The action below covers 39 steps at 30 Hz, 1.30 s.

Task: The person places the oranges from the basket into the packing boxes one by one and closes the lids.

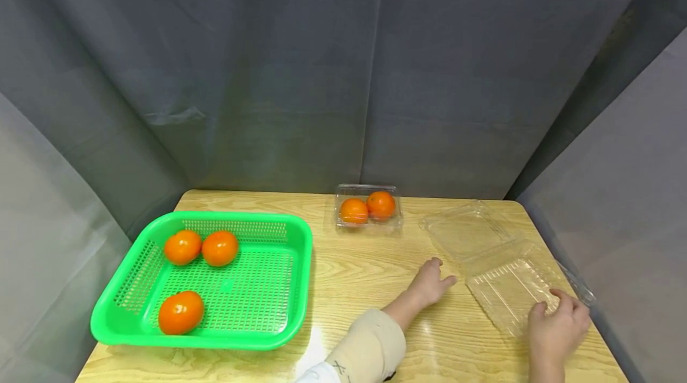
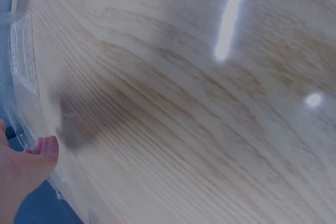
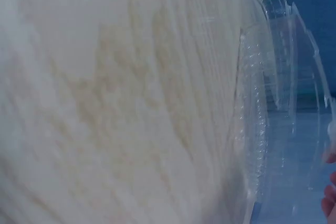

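An empty clear plastic clamshell container [image 1: 504, 275] lies open on the right of the wooden table [image 1: 365, 275], its lid half [image 1: 461, 231] toward the back. My right hand [image 1: 558, 317] is at its near right corner with fingers curled on the rim; the right wrist view shows the ribbed plastic [image 3: 283, 103] and my fingertips [image 3: 329, 198] at the frame edge. My left hand [image 1: 432, 281] rests open on the wood just left of the container, holding nothing. In the left wrist view a finger [image 2: 44, 148] lies beside the clear plastic edge [image 2: 23, 61].
A green mesh basket [image 1: 252, 216] on the left holds three oranges [image 1: 183, 246], [image 1: 220, 248], [image 1: 180, 312]. A small closed clear box [image 1: 368, 209] with two oranges stands at the back centre. Grey curtains enclose the table on three sides.
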Available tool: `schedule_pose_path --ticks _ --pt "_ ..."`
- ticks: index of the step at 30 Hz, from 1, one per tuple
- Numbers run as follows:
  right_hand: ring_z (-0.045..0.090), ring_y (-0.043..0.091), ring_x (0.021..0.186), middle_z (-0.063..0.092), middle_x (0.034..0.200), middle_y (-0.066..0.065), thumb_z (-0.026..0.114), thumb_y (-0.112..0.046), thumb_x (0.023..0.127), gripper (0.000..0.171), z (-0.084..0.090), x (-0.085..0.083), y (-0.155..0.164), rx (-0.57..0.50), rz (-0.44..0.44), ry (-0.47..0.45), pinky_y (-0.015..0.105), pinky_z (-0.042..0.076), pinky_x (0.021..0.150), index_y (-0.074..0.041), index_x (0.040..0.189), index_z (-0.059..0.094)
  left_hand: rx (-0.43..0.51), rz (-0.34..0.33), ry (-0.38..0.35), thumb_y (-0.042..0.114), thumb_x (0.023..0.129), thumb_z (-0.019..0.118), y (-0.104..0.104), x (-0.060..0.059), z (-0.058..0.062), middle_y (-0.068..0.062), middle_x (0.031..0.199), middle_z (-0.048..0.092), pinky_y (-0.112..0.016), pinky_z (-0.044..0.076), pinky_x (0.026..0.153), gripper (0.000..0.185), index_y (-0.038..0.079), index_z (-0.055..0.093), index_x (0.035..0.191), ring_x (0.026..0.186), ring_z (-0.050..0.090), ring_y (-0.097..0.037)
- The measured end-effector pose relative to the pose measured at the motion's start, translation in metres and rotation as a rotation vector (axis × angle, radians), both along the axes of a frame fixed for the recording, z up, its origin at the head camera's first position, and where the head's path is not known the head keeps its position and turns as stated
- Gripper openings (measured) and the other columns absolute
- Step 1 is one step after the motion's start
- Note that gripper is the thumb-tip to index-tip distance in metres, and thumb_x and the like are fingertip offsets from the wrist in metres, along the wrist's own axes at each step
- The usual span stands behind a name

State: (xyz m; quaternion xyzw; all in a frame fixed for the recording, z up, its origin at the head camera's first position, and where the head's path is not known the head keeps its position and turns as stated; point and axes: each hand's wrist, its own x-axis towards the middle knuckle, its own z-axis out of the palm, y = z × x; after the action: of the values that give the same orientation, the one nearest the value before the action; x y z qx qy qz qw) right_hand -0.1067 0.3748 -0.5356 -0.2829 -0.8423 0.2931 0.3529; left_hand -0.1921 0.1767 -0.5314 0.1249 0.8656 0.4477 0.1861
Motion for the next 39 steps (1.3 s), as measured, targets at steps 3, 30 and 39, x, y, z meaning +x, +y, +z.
schedule_pose_path --ticks 3,30,39 --pt "0.031 0.048 0.112 0.037 0.115 0.031 0.050 0.002 0.078 0.032 -0.004 0.002 0.003 -0.031 -0.030 -0.030 0.056 0.022 0.093 0.008 0.109 0.052 0.036 0.015 -0.032 0.042 0.089 0.053 0.006 0.003 0.000 -0.005 0.121 0.052 -0.029 0.046 0.088 0.054 0.009 0.041 0.131 0.110 0.053 -0.018" --pt "0.030 0.047 0.110 0.023 0.129 0.035 0.038 0.005 0.076 0.056 -0.014 0.016 -0.012 -0.284 -0.084 -0.113 0.054 0.030 0.087 0.014 0.131 0.035 0.246 0.108 -0.188 0.029 0.087 0.059 0.027 0.020 0.008 -0.016 0.125 0.051 -0.040 0.044 0.092 0.062 0.004 0.030 0.136 0.113 0.051 -0.033" --pt "0.034 0.043 0.101 0.024 0.124 0.031 0.043 0.003 0.076 0.051 -0.018 0.023 -0.027 -0.270 -0.103 -0.077 0.052 0.031 0.084 0.013 0.127 0.041 0.395 0.199 -0.198 0.015 0.085 0.062 0.024 0.014 -0.001 -0.013 0.126 0.048 -0.046 0.043 0.092 0.065 0.003 0.026 0.138 0.116 0.047 -0.037"
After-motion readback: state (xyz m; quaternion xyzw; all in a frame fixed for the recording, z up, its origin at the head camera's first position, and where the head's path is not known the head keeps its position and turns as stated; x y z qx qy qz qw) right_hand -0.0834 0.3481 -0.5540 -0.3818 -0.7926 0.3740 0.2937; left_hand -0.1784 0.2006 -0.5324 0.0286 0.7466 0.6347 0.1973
